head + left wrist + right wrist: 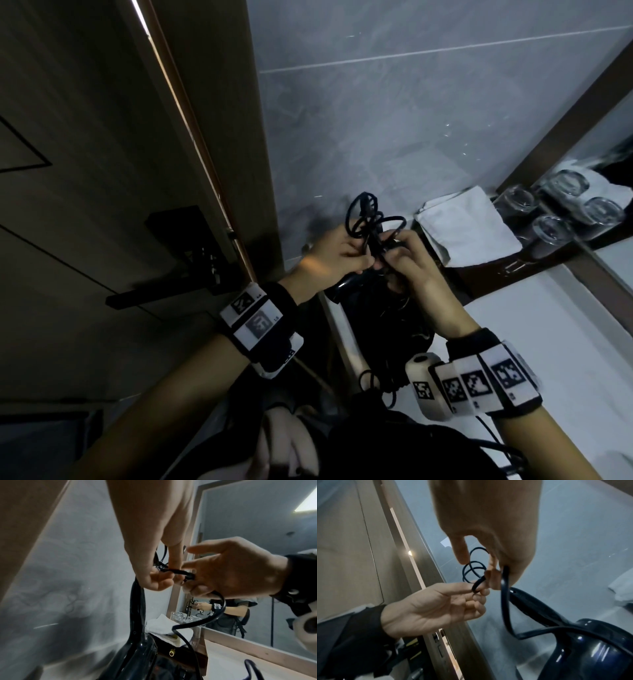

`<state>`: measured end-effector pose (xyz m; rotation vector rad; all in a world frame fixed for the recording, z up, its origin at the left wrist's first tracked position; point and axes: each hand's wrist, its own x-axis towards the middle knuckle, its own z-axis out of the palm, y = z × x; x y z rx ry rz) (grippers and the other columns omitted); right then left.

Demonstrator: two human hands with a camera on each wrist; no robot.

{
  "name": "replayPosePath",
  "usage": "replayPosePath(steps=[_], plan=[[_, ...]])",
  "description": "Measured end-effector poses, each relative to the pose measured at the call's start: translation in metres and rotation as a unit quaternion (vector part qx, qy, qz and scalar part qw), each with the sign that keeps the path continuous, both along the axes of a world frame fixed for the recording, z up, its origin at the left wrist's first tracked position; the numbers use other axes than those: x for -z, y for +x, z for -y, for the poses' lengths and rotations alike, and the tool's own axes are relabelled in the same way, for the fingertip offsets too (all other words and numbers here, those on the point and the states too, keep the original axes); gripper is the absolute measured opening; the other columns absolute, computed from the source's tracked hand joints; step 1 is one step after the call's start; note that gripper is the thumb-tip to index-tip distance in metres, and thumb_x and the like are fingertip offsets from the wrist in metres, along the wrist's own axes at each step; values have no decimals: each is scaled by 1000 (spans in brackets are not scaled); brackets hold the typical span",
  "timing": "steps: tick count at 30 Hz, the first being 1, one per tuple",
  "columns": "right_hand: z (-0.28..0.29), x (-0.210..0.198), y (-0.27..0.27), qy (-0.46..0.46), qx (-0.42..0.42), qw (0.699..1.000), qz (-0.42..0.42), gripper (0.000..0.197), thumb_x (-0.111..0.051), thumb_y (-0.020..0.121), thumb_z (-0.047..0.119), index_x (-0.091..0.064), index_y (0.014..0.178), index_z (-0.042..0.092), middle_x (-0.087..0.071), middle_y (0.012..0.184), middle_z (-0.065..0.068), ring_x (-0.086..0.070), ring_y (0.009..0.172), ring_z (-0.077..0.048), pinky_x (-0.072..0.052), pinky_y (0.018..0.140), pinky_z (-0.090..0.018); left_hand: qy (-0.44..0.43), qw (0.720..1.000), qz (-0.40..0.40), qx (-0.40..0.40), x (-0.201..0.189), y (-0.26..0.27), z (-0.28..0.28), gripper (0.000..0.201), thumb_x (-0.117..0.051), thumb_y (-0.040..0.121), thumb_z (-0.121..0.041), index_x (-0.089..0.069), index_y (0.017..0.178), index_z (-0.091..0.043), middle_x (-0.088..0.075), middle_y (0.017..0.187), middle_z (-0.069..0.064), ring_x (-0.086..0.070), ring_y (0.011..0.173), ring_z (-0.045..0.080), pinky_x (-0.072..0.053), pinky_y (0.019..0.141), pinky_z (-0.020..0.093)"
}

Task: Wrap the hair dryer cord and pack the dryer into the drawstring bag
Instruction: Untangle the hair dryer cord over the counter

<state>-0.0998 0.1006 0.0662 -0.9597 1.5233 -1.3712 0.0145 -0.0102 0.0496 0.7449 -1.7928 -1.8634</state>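
A glossy black hair dryer (pixel 373 308) sits below both hands, its handle (pixel 137 608) rising toward them. Its black cord (pixel 363 212) is gathered in small loops above the hands, also seen as the loops (pixel 472 569). My left hand (pixel 359 258) pinches the cord bundle (pixel 173 571) between thumb and fingers. My right hand (pixel 394 248) grips the thicker cord end (pixel 505 582) just to the right, and a slack stretch of cord (pixel 205 619) curves down to the dryer body (pixel 594 649). A white fabric bag (pixel 466 229) lies on the dark shelf behind, untouched.
Several upturned glasses (pixel 548 219) stand on the shelf beside a mirror (pixel 257 547). A wooden door with a black handle (pixel 164 294) is close on the left. Grey tiled wall (pixel 411 120) lies ahead and a white counter (pixel 548 325) to the right.
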Motion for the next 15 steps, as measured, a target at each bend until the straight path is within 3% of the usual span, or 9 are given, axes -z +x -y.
replayPosePath(steps=[3, 6, 8, 10, 11, 13, 14, 15], plan=[[3, 2, 1, -18, 40, 984, -174, 13, -58, 92, 26, -58, 105, 26, -60, 69, -4, -58, 69, -18, -48, 72, -32, -64, 998, 23, 2, 3, -2, 1, 45, -63, 81, 6, -53, 101, -32, -62, 82, -6, -63, 69, -1, -52, 61, 18], [7, -1, -3, -44, 75, 942, -323, 12, -54, 95, 24, -64, 91, 28, -66, 76, 8, -60, 75, -5, -46, 70, -21, -94, 995, 34, -13, 8, 0, 5, 45, -62, 82, 6, -50, 107, -29, -61, 79, -6, -62, 69, 2, -53, 62, 18], [8, -7, -5, -46, 102, 933, -342, 25, -50, 97, 24, -55, 74, 34, -61, 69, 12, -55, 66, 2, -39, 60, -15, -92, 994, 36, -35, 9, 2, 7, 48, -62, 81, 6, -49, 110, -30, -59, 77, -8, -60, 67, 2, -53, 63, 17], [9, -12, -7, -44, 148, 933, -325, 30, -43, 100, 25, -50, 72, 31, -62, 66, 12, -57, 65, 6, -38, 59, -15, -111, 992, 47, -49, 10, 4, 10, 47, -62, 82, 5, -50, 117, -25, -57, 77, -8, -57, 68, 4, -50, 65, 10], [10, -15, -7, -52, 164, 941, -292, 29, -39, 101, 24, -49, 74, 29, -66, 68, 11, -61, 71, 7, -42, 66, -15, -130, 988, 63, -54, 11, 4, 12, 45, -61, 84, 3, -50, 121, -19, -55, 76, -8, -54, 67, 4, -46, 64, 6], [14, -22, -8, -73, 184, 970, -144, 30, -30, 103, 23, -46, 78, 19, -70, 68, 3, -71, 82, -12, -52, 79, -28, -157, 980, 97, -68, 13, 5, 16, 37, -61, 85, 1, -51, 119, -8, -50, 74, -11, -49, 65, 2, -41, 59, 1], [15, -25, -10, -77, 186, 978, -52, 31, -27, 104, 23, -44, 79, 17, -66, 61, 4, -72, 76, -18, -56, 74, -33, -158, 979, 106, -75, 15, 5, 18, 35, -61, 85, 0, -51, 117, -8, -49, 74, -12, -49, 64, 2, -40, 58, 1], [17, -29, -12, -77, 187, 979, 19, 32, -26, 104, 23, -43, 78, 16, -56, 52, 8, -69, 62, -17, -58, 65, -33, -156, 978, 111, -78, 16, 6, 18, 35, -61, 85, -1, -52, 118, -9, -50, 73, -12, -49, 64, 1, -41, 58, 1]])
